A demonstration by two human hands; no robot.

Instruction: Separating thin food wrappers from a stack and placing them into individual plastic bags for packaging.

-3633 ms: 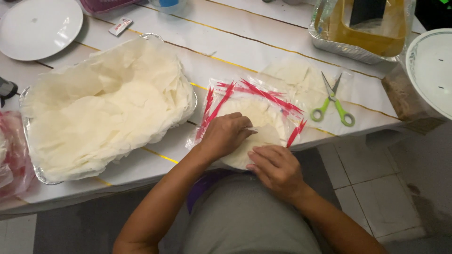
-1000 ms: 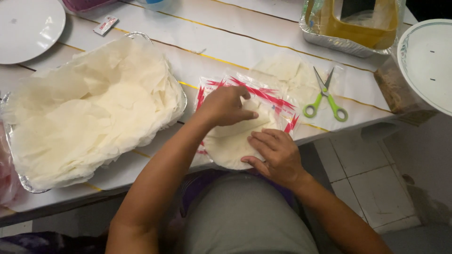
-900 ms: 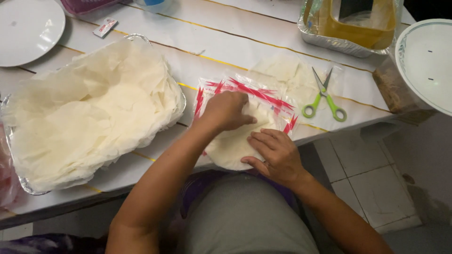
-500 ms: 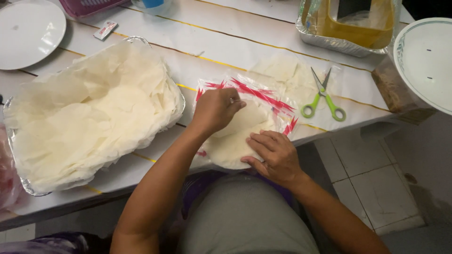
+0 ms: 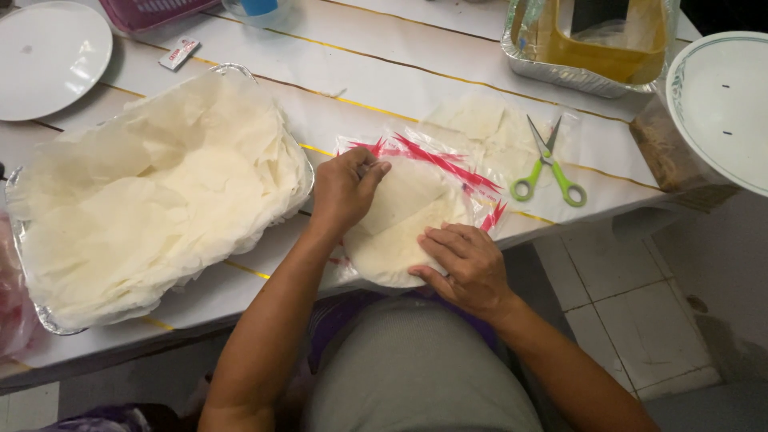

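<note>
From the head view, you are looking down at a white table (image 5: 336,80) with thin yellow lines across it; at its near edge, right in front of you, lies a round, flat, pale wrapper (image 5: 400,232), thin and soft like paper, on a shiny clear plastic bag (image 5: 448,160) with red stripes. Your left hand (image 5: 344,192) sits on the wrapper's far left side; its fingers are curled, and the thumb and fingertips pinch a flap of the wrapper and fold it over the middle. Your right hand (image 5: 468,268) lies flat on the near right rim of the wrapper, fingers a little spread, pressing it down; part of the wrapper hangs over the table's near edge. To the left, a big foil tray (image 5: 240,76) is heaped with more thin, crinkly, pale sheets (image 5: 144,200). Just right of the bag lie scissors (image 5: 548,164) with green handles, on a few loose sheets. At the far left corner rests a smooth white plate (image 5: 48,56); at the far right, a foil tray with yellow liquid (image 5: 596,48), and a round white dish (image 5: 720,104) beside it.
</note>
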